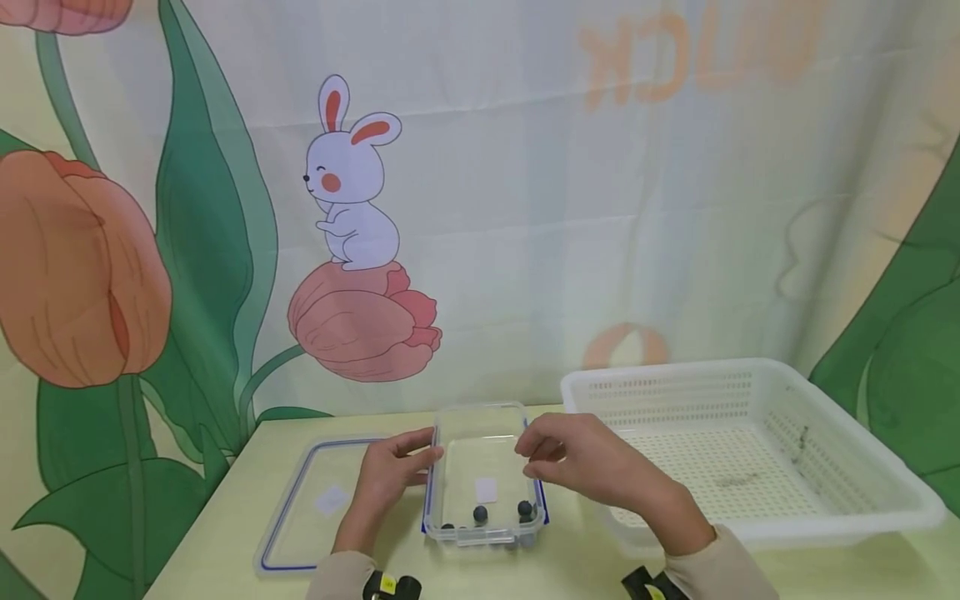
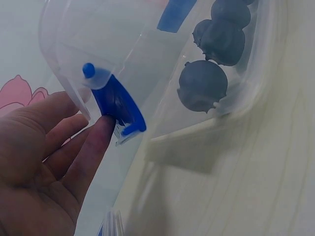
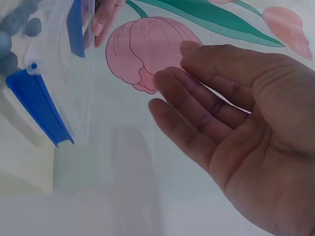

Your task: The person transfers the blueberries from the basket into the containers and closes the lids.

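Note:
A clear plastic storage box [image 1: 491, 533] with blue side clips stands on the table, its lid off. Several blueberries [image 1: 480, 514] lie at the bottom, mostly towards the near end. My left hand [image 1: 386, 475] holds the box by its left wall, thumb at the rim; in the left wrist view a fingertip touches the hanging blue clip [image 2: 120, 108]. Just above the box's right rim is my right hand [image 1: 581, 458], fingers loosely bent. The right wrist view shows nothing in its fingers, and it is apart from the box and its right clip [image 3: 38, 105].
The clear lid [image 1: 288, 533] with a blue seal lies flat on the table left of the box. To the right stands a large white perforated plastic basket [image 1: 787, 527]. Behind the table [image 1: 217, 517] hangs a printed curtain [image 1: 510, 250] with a rabbit and tulips.

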### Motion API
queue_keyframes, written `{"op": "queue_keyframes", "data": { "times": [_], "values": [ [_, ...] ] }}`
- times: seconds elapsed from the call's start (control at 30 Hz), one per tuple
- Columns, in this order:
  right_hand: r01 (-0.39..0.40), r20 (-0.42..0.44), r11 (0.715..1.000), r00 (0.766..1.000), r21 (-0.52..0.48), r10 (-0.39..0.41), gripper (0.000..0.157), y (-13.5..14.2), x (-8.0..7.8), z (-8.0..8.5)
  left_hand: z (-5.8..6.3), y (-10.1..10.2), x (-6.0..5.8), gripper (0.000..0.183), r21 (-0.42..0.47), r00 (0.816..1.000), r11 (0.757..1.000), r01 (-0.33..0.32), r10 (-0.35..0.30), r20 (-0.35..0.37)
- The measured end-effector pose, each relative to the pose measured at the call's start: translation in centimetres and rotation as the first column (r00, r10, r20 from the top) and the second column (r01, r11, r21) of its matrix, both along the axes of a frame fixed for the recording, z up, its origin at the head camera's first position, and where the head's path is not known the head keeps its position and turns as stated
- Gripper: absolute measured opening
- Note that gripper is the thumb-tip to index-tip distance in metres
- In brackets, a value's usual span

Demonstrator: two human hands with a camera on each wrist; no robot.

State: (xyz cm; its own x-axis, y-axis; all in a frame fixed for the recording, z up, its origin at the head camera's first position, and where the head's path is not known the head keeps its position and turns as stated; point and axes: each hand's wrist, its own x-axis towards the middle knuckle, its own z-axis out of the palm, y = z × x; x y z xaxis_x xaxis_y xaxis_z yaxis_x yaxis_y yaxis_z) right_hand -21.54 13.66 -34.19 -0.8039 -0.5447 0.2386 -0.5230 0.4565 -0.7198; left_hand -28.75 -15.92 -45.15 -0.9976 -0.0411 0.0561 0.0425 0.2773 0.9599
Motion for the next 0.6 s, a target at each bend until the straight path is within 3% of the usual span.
{"op": "queue_keyframes", "data": {
  "times": [0.23,0.6],
  "values": [
    [0.0,-0.148,1.0,0.989,0.006,0.001,0.014,2.1,-0.7,1.8,0.0,0.1,0.0,0.042,-0.005,1.0,1.0,-0.006,0.006,0.013],
    [0.112,-0.109,0.992,0.988,0.065,-0.105,0.013,6.1,-3.6,4.5,-0.1,0.0,-0.1,0.043,-0.003,1.0,1.0,0.001,-0.001,0.003]
  ]
}}
